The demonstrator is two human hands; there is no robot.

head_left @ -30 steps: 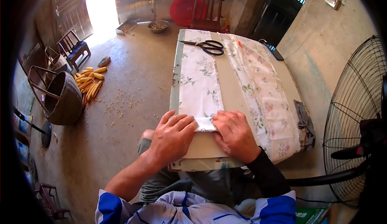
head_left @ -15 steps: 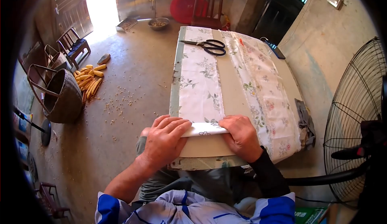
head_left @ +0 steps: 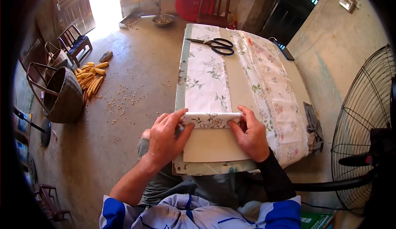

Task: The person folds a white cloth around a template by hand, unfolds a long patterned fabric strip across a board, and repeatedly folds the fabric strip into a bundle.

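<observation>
A long strip of white floral fabric (head_left: 206, 84) lies along the table, its near end folded over into a flat band. My left hand (head_left: 167, 136) pinches the left end of that band between thumb and fingers. At its right end, my right hand (head_left: 251, 134) grips the fold the same way, thumb on the near side. Under the fabric is a beige board (head_left: 214, 146), bare in front of the band. Black-handled scissors (head_left: 216, 44) rest across the strip's far end. To the right, a second floral cloth (head_left: 276, 97) with frayed edges is spread lengthwise.
A phone (head_left: 284, 52) lies at the table's far right, and a grey rag (head_left: 313, 126) hangs at its right edge. A large fan (head_left: 363, 126) stands close on the right. Left on the floor are a woven basket (head_left: 66, 95), corn cobs (head_left: 90, 77) and scattered kernels.
The folded end has been lifted and turned so its printed flower face shows. Both hands have moved slightly away from me, with thumbs now on the near side of the fold.
</observation>
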